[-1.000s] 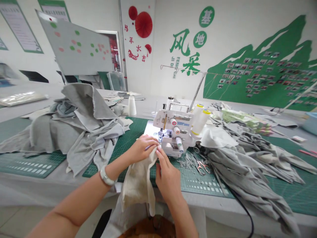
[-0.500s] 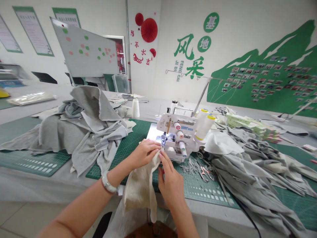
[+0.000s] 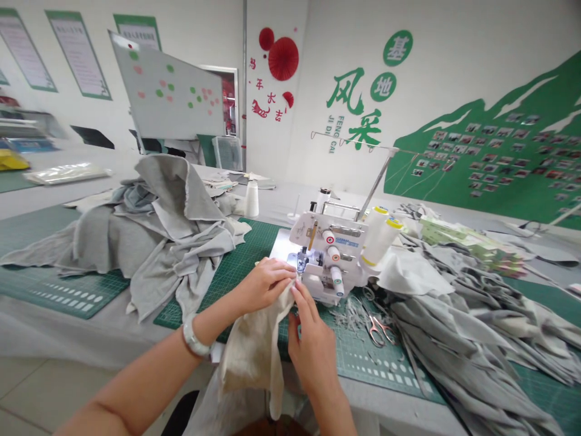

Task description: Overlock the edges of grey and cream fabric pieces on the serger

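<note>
At a lit sewing machine (image 3: 308, 233) on a green mat (image 3: 261, 236), a person's left hand (image 3: 265, 283), fingers together, and right hand (image 3: 314, 345), fingers extended, touched the upper end of a drooping cream cloth (image 3: 247, 357), though any pinch was hidden from view.

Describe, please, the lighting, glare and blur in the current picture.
Head view: white glare on the sewing machine near the left hand; head view, left: shiny highlights on the plastic packet, posters slanted, small print unreadable; head view, right: wall photos too soft for detail.
</note>
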Available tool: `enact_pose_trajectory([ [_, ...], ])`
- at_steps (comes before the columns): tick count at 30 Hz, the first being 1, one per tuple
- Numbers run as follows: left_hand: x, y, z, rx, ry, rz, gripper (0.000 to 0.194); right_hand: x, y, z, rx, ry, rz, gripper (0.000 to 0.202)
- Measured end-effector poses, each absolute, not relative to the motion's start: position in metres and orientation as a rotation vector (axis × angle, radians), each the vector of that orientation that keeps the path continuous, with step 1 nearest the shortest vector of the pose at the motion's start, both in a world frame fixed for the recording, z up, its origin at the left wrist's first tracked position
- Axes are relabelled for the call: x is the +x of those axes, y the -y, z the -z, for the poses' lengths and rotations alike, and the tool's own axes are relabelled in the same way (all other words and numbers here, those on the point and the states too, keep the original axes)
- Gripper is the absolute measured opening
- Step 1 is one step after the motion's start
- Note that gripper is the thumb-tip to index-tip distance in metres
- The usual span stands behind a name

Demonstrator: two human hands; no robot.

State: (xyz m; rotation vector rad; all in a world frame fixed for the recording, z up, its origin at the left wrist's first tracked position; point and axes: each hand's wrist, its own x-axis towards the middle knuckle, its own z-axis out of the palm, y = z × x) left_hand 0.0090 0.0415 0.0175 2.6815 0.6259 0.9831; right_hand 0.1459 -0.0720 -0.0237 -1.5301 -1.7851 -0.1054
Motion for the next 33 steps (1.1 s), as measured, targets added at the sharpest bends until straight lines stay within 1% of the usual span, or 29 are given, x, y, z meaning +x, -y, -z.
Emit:
enact_pose_trajectory([
  [10, 0.007, -0.044, -0.014, 2.652, -0.585, -1.017, 0.025, 0.146, 0.071, 0.026, -1.516, 1.771, 0.115, 0.048],
  [20, 0.008, -0.042, -0.013, 2.683, -0.663, -1.002, 0.027, 0.147, 0.072, 0.027, -1.522, 1.788, 0.104, 0.053],
  [26, 0.01, -0.05, -0.017, 2.695, -0.661, -0.989, 0.026, 0.145, 0.072, 0.027, -1.545, 1.795, 0.116, 0.052],
  [30, 0.011, -0.04, -0.019, 2.694, -0.721, -1.071, 0.024, 0.144, 0.073, 0.026, -1.512, 1.78, 0.141, 0.051],
  [33, 0.01, -0.028, -0.021, 2.69, -0.684, -1.036, 0.023, 0.145, 0.072, 0.023, -1.484, 1.768, 0.154, 0.048],
])
